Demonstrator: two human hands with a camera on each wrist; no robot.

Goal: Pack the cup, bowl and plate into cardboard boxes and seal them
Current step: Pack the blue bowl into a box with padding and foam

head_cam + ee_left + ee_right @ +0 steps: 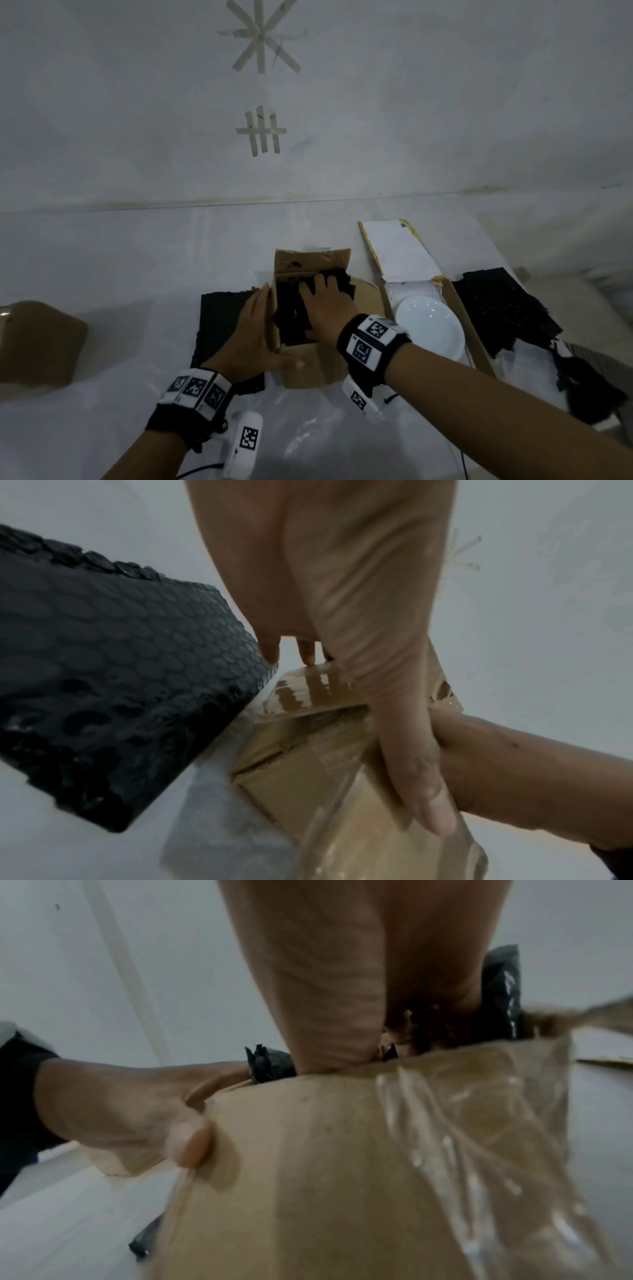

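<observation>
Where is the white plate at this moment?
In the head view the white plate lies inside the open flat box on the right, just right of the right hand and left of a black bubble-wrap sheet.

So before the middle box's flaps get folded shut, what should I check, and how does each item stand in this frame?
1. Left hand steadies the small box: ok, palm on its left wall, thumb across the near face.
2. Black bubble wrap pushed below the rim: not ok, the right hand presses on it and wrap rises above the edge.
3. Item inside the wrap: cannot tell, hidden.
4. Far flap free to fold: ok, standing open.
5. Plate placed in its box: ok, uncovered, lid open.
</observation>
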